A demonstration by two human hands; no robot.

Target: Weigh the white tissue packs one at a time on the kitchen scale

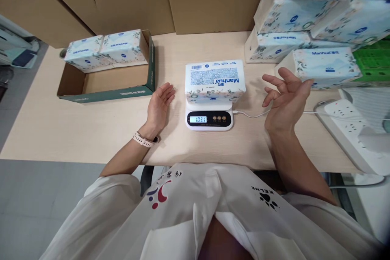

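Observation:
A pack of tissues (215,79) with blue print and a floral edge lies on a white digital scale (210,126), whose lit display reads 103.1. To the left of the scale, my left hand (159,107) rests by the table surface, palm turned inward and fingers stretched out, holding nothing. My right hand (283,101) is raised to the right of the scale with its fingers spread and the palm up, also without anything in it. Both hands are apart from the pack. Behind the right hand lies another tissue pack (327,63).
A green-sided cardboard box (122,93) at the left holds two tissue packs (123,48). Several packs (295,16) are stacked at the back right beside a green crate (373,63). A white power strip (350,118) and a thin cable (251,116) lie at right. Cardboard (213,0) stands behind.

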